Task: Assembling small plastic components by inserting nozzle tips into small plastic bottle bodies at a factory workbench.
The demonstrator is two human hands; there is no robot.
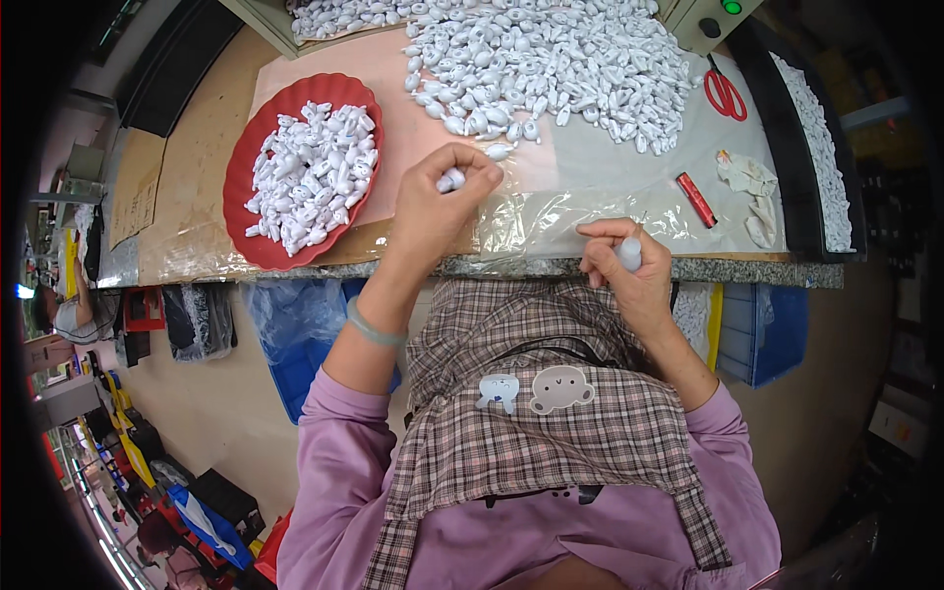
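Observation:
My left hand [440,202] is curled above the table, with a small white figure-like piece [450,180] in its fingers. Another white piece [499,151] lies just beyond its fingertips. Over the table's front edge, my right hand [629,273] is closed around a white, rounded-end cylinder [628,254]; most of it is hidden in the palm, so its kind does not show. Left of my hands sits a red scalloped bowl [236,187] heaped with similar white pieces [313,177]. A large pile of these pieces [551,69] spreads across the far side.
Red-handled scissors [725,95], a red stick-shaped item [696,200] and a crumpled, stained cloth [749,182] lie at the right. A black tray [848,197] with more white pieces stands beyond them. Blue bins [752,334] are below the table's stone edge [551,267].

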